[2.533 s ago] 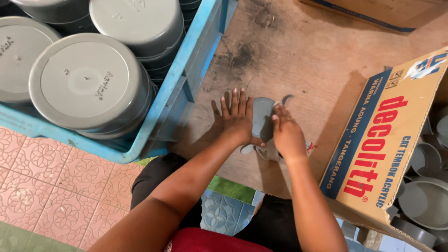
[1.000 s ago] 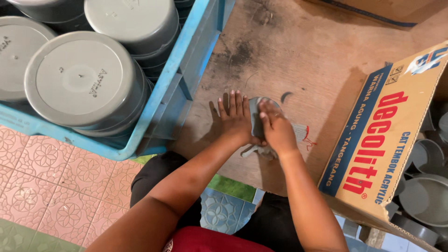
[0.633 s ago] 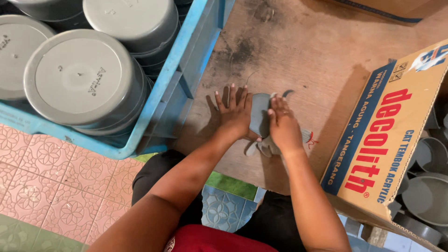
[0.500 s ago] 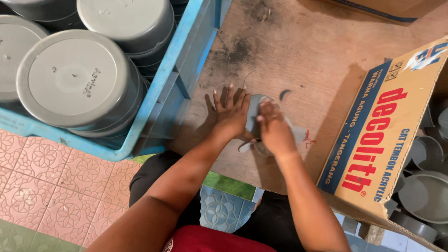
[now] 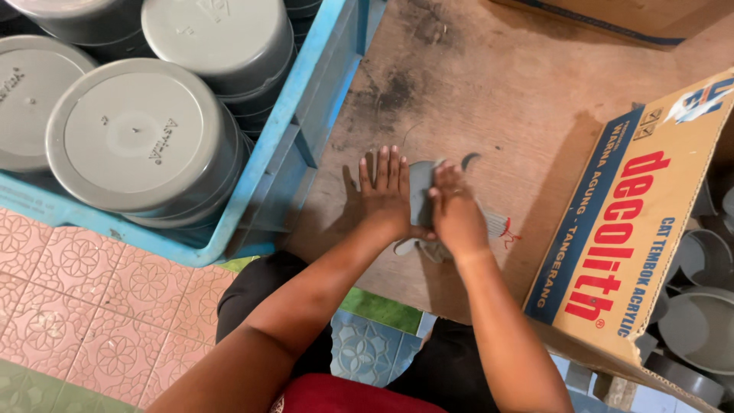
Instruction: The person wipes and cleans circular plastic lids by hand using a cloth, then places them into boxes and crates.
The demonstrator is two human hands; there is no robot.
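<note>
A small grey plastic piece [image 5: 421, 200] stands on edge on a worn wooden board [image 5: 489, 92]. My left hand [image 5: 384, 195] lies flat against its left side, fingers spread and pointing away from me. My right hand [image 5: 456, 213] is curled over its right side and top, gripping it. Grey scraps, one curved sliver [image 5: 469, 159] among them, lie on the board around my hands. What lies under my right hand is hidden.
A blue plastic crate [image 5: 302, 130] at the left holds stacks of upturned grey plastic bowls [image 5: 138, 141]. A printed cardboard box [image 5: 634, 222] at the right holds more grey bowls [image 5: 699, 321]. Pink patterned floor tiles [image 5: 84, 291] lie below; another box stands at the far edge.
My hands stay pressed on the grey piece, shifting it slightly back and forth on the board. The view wobbles a little; nothing else moves.
</note>
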